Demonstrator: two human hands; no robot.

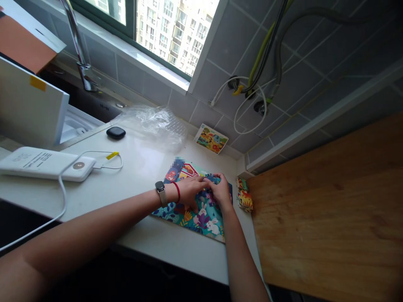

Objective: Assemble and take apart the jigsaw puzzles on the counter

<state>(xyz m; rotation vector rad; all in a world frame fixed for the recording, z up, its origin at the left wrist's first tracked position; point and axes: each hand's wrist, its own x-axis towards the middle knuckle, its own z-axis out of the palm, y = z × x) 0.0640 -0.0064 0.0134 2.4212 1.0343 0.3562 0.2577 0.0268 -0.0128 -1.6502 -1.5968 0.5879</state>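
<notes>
A colourful flat board [182, 218] with rabbits and plants printed on it lies on the white counter. My left hand [189, 191], with a watch and a red band at the wrist, rests over its middle, fingers bent toward the upper part. From the right, my right hand [221, 191] meets it, and the fingertips of both come together over the board. Whatever is between the fingertips is too small to make out. Right of the board sit small stacks of printed pieces [244, 200]. A picture card [211, 139] leans at the wall behind.
Clear plastic wrap [154, 121] lies behind the board. A black case [116, 133] and a white power bank [47, 163] with a cable are on the left, near the sink [94, 102]. A wooden panel [327, 205] borders the counter's right side.
</notes>
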